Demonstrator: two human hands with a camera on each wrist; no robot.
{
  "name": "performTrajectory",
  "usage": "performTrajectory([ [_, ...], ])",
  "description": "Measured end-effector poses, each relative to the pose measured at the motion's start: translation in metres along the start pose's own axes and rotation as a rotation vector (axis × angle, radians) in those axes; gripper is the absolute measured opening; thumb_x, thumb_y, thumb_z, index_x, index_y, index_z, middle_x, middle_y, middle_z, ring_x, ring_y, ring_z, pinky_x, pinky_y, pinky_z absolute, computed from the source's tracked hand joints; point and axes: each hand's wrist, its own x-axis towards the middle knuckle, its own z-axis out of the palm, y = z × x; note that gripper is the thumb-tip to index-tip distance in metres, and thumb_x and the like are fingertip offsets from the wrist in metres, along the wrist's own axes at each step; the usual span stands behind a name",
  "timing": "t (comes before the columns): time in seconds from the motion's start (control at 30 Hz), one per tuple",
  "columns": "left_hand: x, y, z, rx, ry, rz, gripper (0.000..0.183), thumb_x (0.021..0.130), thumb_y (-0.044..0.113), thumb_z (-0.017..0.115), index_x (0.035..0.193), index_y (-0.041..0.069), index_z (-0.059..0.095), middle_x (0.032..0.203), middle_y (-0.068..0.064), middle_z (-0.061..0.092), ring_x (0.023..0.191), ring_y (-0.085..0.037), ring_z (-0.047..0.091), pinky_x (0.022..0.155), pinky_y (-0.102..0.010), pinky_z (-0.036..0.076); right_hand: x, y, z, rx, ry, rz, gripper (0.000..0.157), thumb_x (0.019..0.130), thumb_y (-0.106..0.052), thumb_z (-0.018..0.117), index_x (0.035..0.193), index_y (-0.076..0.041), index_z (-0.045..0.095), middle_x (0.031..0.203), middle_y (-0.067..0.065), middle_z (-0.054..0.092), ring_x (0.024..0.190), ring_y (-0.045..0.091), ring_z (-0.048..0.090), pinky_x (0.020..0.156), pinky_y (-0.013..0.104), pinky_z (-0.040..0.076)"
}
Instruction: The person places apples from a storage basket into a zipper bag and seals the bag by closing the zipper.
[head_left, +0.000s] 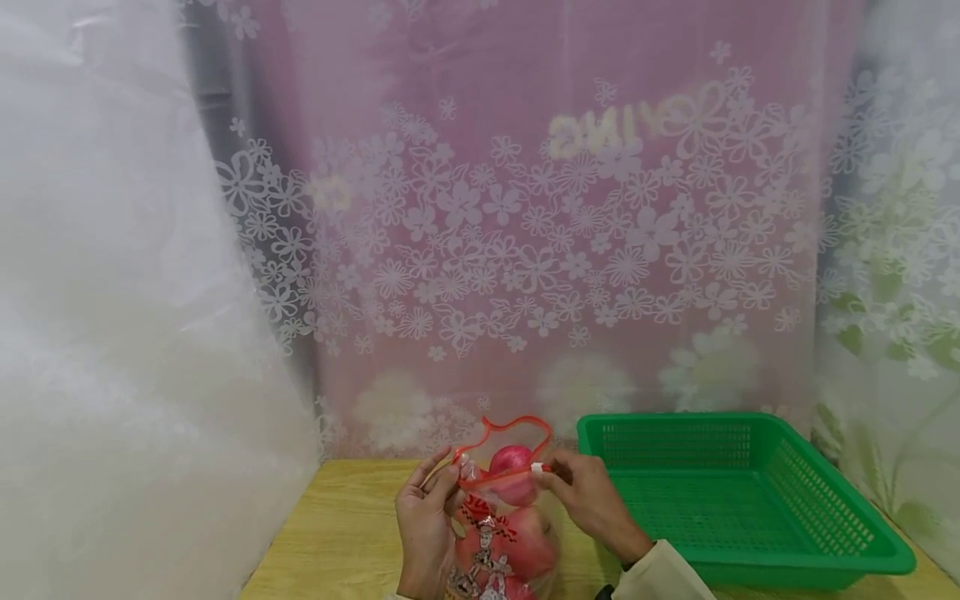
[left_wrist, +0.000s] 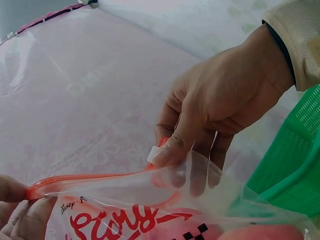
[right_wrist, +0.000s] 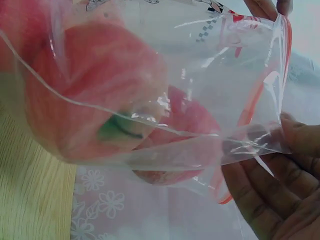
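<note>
A clear plastic zip bag (head_left: 487, 525) with red cartoon print stands between the hands, its mouth edged by a red zip strip (left_wrist: 100, 178). My left hand (head_left: 427, 529) pinches the left end of that strip. At the other end, my right hand (head_left: 596, 500) pinches the edge by the white slider (left_wrist: 154, 155). The mouth gapes in a loop behind the slider. Inside the bag lie several pinkish-red round fruits: a large one (right_wrist: 90, 85) with a green leaf and dark stem, and a smaller, deeper pink one (right_wrist: 192, 117) near the mouth. Print partly hides them.
A green plastic basket (head_left: 697, 508) with perforated sides stands right of the bag, close by the right forearm. Both rest on a wood-grain table (head_left: 337, 517). Behind hangs a pink floral curtain (head_left: 487, 275), and a white sheet (head_left: 135, 333) hangs on the left.
</note>
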Motion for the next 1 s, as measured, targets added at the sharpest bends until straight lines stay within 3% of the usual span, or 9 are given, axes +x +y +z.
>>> performTrajectory([
  [0.3, 0.003, -0.002, 0.0, 0.014, 0.026, 0.004, 0.029, 0.084, 0.003, 0.062, 0.112, -0.006, 0.057, 0.084, -0.006, 0.07, 0.076, -0.013, 0.068, 0.063, -0.021, 0.054, 0.001, 0.0, 0.002, 0.09, 0.118, 0.003, 0.009, 0.085, -0.023, 0.062, 0.083, -0.014, 0.063, 0.077, 0.002, 0.066, 0.063, 0.006, 0.058, 0.058, 0.021, 0.05],
  [0.53, 0.002, 0.0, 0.002, 0.029, 0.036, 0.011, 0.028, 0.083, 0.002, 0.064, 0.109, -0.005, 0.059, 0.084, -0.007, 0.068, 0.075, -0.014, 0.067, 0.066, -0.026, 0.055, 0.004, -0.001, 0.004, 0.24, 0.199, -0.021, 0.008, 0.086, -0.019, 0.061, 0.088, -0.012, 0.064, 0.082, 0.007, 0.067, 0.07, 0.02, 0.065, 0.059, 0.025, 0.054],
  [0.8, 0.0, 0.006, 0.004, 0.151, 0.012, -0.017, 0.023, 0.084, 0.008, 0.064, 0.106, 0.005, 0.062, 0.079, -0.003, 0.056, 0.07, -0.012, 0.062, 0.061, -0.026, 0.055, -0.002, -0.019, -0.002, 0.268, 0.267, -0.2, 0.005, 0.086, -0.002, 0.058, 0.089, -0.001, 0.062, 0.08, 0.016, 0.067, 0.068, 0.025, 0.065, 0.058, 0.033, 0.055],
  [1.0, -0.001, 0.013, 0.003, 0.244, -0.044, 0.001, 0.032, 0.084, 0.015, 0.065, 0.111, 0.002, 0.059, 0.078, -0.003, 0.053, 0.067, -0.012, 0.061, 0.059, -0.028, 0.055, -0.006, -0.027, -0.007, 0.306, 0.244, -0.307, 0.006, 0.087, 0.004, 0.053, 0.089, 0.004, 0.059, 0.08, 0.019, 0.067, 0.07, 0.027, 0.065, 0.06, 0.035, 0.055],
])
